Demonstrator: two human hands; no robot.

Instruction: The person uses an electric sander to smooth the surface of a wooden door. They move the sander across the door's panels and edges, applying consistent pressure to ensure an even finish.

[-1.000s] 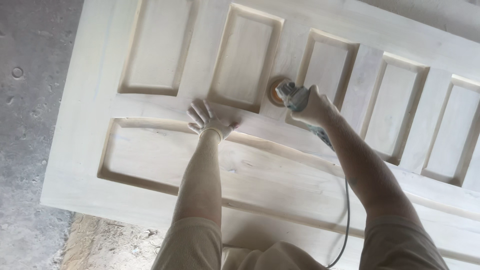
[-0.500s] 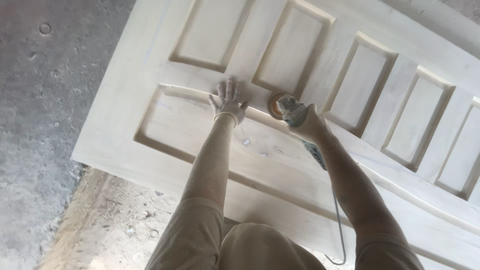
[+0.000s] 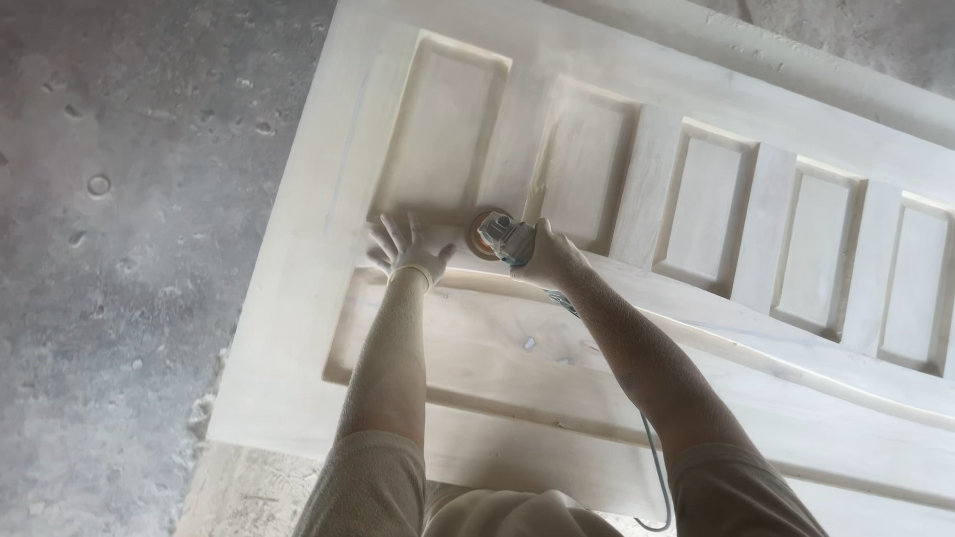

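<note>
Sander [image 3: 494, 237] in right hand [image 3: 545, 257], fingers wrapped round it, disc on door [image 3: 298, 298] rail | shift: both hands now further left than 1 s ago, toward door end | left hand [image 3: 406, 251] flat, fingers spread, just beside disc | cord [image 3: 652, 477] trailing back

just one head-worn cam here, looking steeply down from above over both outstretched arms at the pale panelled door [image 3: 637, 328] and concrete floor [image 3: 129, 278], fairly close.
</note>
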